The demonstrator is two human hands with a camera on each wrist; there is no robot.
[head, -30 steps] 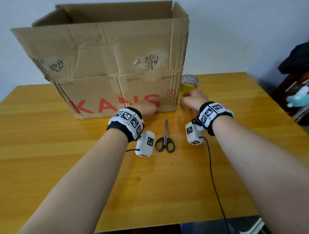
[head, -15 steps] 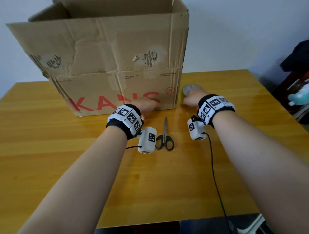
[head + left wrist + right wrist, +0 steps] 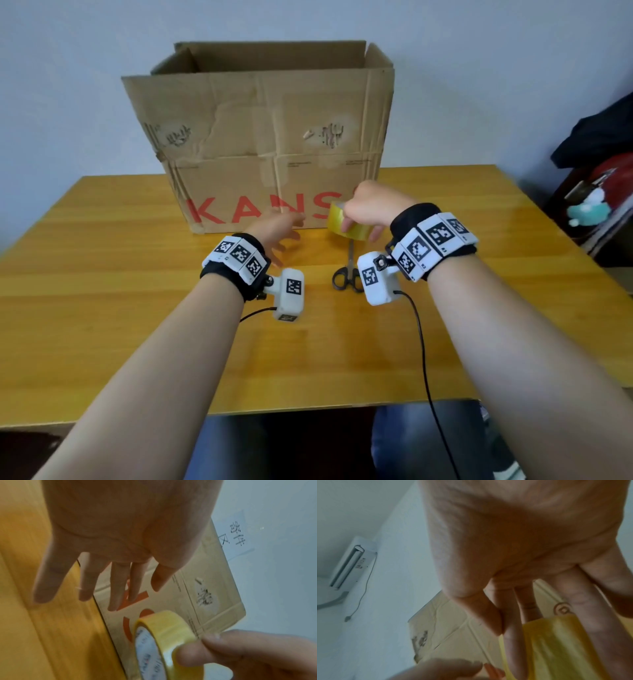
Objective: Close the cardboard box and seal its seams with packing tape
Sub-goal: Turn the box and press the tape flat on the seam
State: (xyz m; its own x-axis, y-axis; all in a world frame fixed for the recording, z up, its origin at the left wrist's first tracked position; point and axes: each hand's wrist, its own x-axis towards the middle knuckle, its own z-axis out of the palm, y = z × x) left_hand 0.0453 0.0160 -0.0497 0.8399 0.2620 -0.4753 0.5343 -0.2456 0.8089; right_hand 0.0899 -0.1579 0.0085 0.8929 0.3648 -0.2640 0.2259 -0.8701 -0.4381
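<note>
While the scissors (image 3: 348, 270) lie flat on the table (image 3: 102, 308) nearest the person, at about 12 o'clock between the two wrists, the right hand (image 3: 368, 209) just beyond them holds the yellow roll of packing tape (image 3: 344, 224) raised above the table, fingers curled over its outer band. At 9 o'clock of the roll the left hand (image 3: 274, 229) hangs spread and empty, fingers straight, near the roll but apart from it. I judge the roll light and rigid, its glossy band slick, so a pinch across the rim and the core should serve best. Farthest, at 12 o'clock, the cardboard box (image 3: 260, 137) stands with its flaps upright and unsealed; it looks light but creased and soft at the folds, best pressed near the flap edges.
</note>
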